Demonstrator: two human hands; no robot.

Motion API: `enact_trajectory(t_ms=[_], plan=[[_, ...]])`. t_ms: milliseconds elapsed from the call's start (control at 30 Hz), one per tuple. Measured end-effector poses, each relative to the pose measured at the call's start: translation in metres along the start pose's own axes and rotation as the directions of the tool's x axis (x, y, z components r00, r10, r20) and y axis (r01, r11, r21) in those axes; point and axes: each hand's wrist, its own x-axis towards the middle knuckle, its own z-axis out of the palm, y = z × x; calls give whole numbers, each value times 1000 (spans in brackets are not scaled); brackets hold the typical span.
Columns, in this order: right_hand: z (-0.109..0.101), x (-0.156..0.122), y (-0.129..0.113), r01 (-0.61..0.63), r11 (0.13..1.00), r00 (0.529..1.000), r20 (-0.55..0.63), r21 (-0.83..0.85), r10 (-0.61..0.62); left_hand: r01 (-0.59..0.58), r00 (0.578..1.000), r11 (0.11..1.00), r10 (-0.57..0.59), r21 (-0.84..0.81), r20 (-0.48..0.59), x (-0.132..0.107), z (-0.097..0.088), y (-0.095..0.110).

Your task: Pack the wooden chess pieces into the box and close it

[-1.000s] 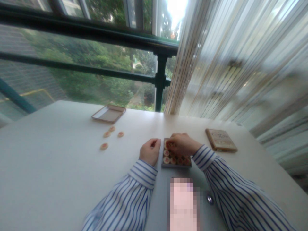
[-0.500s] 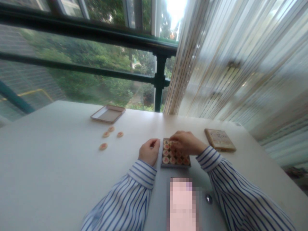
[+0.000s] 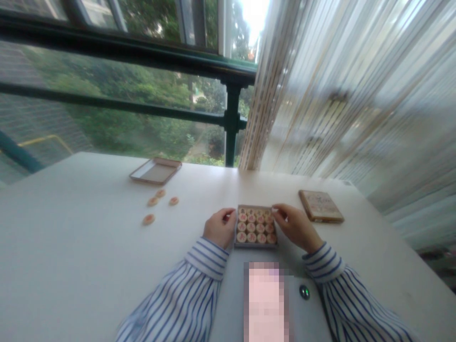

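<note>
A small shallow box packed with rows of round wooden game pieces lies on the white table in front of me. My left hand rests curled against the box's left side, fingers bent inward. My right hand sits at the box's right edge, fingertips touching its far right corner. Both sleeves are blue-and-white striped.
Several loose round pieces lie at the left middle of the table, with an open tray-like lid behind them. A flat wooden box lies at the right. A small dark round object sits near my right forearm. A window railing and curtain stand behind.
My right hand has lifted off the pieces in the box and drawn back to the box's right edge, leaving the full rows uncovered. The left hand has stayed put.
</note>
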Motion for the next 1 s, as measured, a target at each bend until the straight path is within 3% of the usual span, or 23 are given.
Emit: enact_trajectory(t_ms=[233, 567, 1000], plan=[[13, -13, 12, -154, 982, 985, 88, 105, 145, -54, 998, 995, 51, 85, 37, -3, 1, 0], [16, -18, 13, -136, 982, 982, 147, 127, 117, -63, 997, 987, 56, 147, 51, -9, -4, 10], [17, -18, 11, -136, 982, 982, 152, 131, 116, -77, 996, 985, 67, 156, 65, -7, -1, 4]])
